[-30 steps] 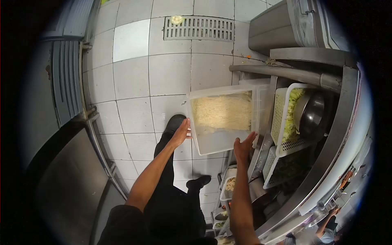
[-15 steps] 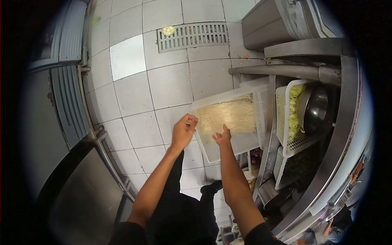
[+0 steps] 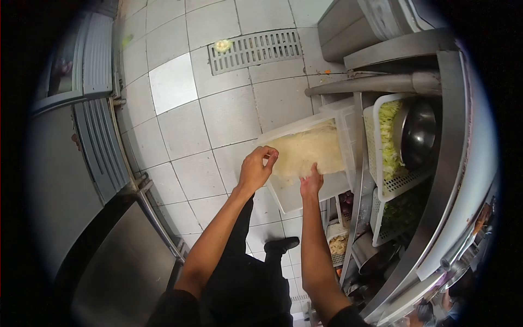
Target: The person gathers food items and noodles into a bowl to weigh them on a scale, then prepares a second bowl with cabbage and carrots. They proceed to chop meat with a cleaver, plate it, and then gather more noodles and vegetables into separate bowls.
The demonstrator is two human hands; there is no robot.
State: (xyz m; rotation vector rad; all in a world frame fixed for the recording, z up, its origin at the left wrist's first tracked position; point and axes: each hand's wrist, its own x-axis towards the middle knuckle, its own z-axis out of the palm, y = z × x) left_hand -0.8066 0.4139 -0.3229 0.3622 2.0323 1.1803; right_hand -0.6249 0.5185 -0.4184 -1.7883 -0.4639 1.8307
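A translucent white plastic bin (image 3: 283, 203) stands below my hands, its far part holding a flat, pale beige mass of fine strands (image 3: 310, 144) that look like noodles. My left hand (image 3: 256, 169) is at the bin's left rim, thumb and fingertips brought together in a pinch; what it holds, if anything, I cannot tell. My right hand (image 3: 311, 182) hangs over the near edge of the beige mass, fingers apart and nothing seen in it.
To the right, a steel shelf holds a white basket (image 3: 376, 158) of shredded greens (image 3: 389, 136) with a metal bowl (image 3: 418, 133) on top. A floor drain grate (image 3: 261, 50) lies ahead. A steel cabinet (image 3: 120, 250) stands left. A grey bin (image 3: 354, 27) is at the upper right.
Both hands have moved slightly right; the left has come forward over the bin's rim. My right hand sits a little lower against the beige mass. The view has shifted a little.
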